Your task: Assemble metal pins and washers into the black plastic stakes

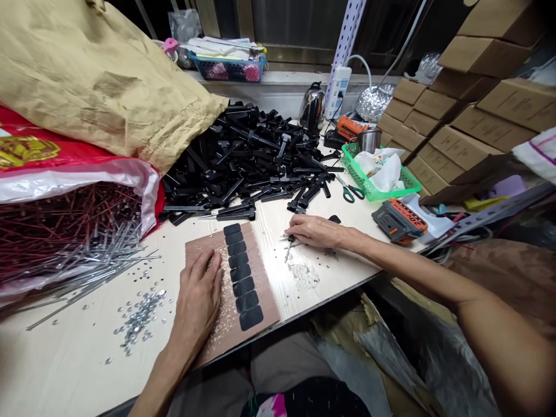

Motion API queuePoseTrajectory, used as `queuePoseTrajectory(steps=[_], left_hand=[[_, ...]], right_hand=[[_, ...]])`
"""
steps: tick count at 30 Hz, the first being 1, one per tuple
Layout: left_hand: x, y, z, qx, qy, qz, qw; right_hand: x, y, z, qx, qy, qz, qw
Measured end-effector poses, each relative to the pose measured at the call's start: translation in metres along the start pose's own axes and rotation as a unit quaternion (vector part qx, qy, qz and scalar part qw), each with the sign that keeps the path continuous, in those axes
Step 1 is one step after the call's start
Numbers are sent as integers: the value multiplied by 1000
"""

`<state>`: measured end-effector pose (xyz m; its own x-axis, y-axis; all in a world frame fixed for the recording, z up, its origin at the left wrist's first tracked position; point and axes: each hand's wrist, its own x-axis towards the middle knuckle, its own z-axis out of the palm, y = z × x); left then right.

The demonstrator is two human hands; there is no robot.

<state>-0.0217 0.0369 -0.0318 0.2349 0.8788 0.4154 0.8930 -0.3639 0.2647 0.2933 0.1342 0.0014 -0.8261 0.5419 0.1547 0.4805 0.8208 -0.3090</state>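
My left hand (197, 295) lies flat and open on a brown board (264, 289) that carries a column of several black flat pieces (242, 275). My right hand (315, 231) rests on the table to the right of the board, its fingers closed round a small metal tool (289, 250) that points down toward me. A big heap of black plastic parts (252, 156) lies just beyond both hands.
Metal rods (87, 255) spill from a red and white bag at the left, with small silver washers (141, 315) scattered near my left hand. A green basket (408, 186), scissors (350, 190), an orange battery pack (397, 220) and stacked cardboard boxes (460, 145) stand at the right.
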Motion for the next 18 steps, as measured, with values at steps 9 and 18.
queuePoseTrajectory(steps=[9,18], left_hand=[[-1,-5,2,1,-1,0,1000],[1,-3,2,5,-1,0,1000]], right_hand=[[5,2,0,-152,-49,-15,987],[-9,-30,-13,-226,-49,104,967]])
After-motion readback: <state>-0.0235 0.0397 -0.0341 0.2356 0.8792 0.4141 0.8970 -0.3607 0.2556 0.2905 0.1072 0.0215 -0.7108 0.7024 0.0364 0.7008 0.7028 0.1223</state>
